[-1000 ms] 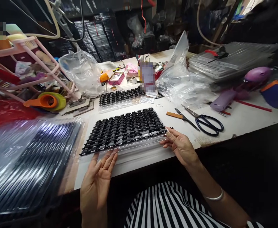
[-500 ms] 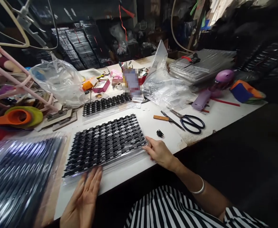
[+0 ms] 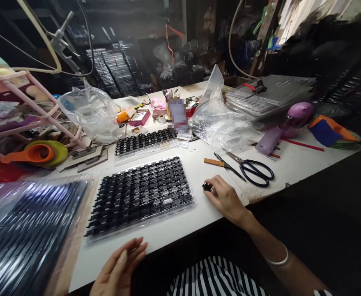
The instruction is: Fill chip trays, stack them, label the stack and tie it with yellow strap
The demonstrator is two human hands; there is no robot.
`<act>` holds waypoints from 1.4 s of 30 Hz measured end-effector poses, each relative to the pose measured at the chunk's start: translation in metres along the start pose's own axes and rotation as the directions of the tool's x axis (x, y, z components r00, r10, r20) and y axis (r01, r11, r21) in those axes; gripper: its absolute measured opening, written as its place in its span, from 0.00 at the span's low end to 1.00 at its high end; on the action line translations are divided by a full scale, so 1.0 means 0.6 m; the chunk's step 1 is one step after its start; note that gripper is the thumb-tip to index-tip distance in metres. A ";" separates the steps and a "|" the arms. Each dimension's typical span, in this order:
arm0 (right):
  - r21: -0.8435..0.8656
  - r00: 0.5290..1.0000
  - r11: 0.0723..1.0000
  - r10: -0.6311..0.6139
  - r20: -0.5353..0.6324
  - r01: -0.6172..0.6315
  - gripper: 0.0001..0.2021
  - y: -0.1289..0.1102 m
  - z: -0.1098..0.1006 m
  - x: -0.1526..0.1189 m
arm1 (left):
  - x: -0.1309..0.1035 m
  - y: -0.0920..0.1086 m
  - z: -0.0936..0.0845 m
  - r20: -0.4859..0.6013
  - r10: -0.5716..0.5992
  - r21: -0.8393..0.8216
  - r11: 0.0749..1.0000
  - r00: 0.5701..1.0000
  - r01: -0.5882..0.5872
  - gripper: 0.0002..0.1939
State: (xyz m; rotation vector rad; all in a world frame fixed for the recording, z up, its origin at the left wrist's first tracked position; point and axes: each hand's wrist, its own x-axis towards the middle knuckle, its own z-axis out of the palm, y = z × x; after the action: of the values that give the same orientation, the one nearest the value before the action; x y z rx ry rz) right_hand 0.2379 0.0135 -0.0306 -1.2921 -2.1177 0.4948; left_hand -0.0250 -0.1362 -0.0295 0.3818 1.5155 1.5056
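Note:
A clear tray packed with rows of small black parts (image 3: 140, 195) lies flat on the white table (image 3: 180, 230) in front of me. My left hand (image 3: 118, 267) hovers open near the table's front edge, just below the tray and off it. My right hand (image 3: 226, 199) rests on the table right of the tray. Its fingertips pinch a single loose black part (image 3: 207, 186) that sits on the tabletop. A second, narrower tray of black parts (image 3: 146, 142) lies behind the first.
Black-handled scissors (image 3: 254, 168) lie to the right beside a small orange-handled tool (image 3: 212, 162). A wrapped stack of dark trays (image 3: 23, 230) fills the left. Plastic bags (image 3: 88, 111), a purple tool (image 3: 285, 123) and an orange-green dispenser (image 3: 35, 153) crowd the back.
Both hands have let go of the tray, which now lies flat. My right hand moved right onto the loose black part. My left hand drew back toward me.

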 end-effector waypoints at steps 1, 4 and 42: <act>0.106 0.995 0.991 -0.082 0.049 0.077 0.11 -0.016 0.002 -0.005 | -0.004 -0.005 0.021 0.042 0.038 0.070 0.997 0.998 -0.041 0.15; 0.391 0.919 0.874 -0.367 0.143 0.288 0.14 -0.069 0.008 -0.023 | -0.013 -0.019 0.092 0.285 0.094 0.151 0.978 0.954 -0.141 0.19; 0.396 0.894 0.905 -0.300 0.334 0.155 0.09 -0.070 -0.002 -0.039 | -0.008 -0.037 0.154 0.322 0.142 -0.004 0.989 0.936 -0.148 0.10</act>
State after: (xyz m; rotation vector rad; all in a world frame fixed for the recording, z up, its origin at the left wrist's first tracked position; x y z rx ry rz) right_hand 0.2186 -0.0265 -0.0116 -0.7615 -2.3147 1.0517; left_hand 0.0571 -0.0879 -0.0304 0.7294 1.2658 1.4579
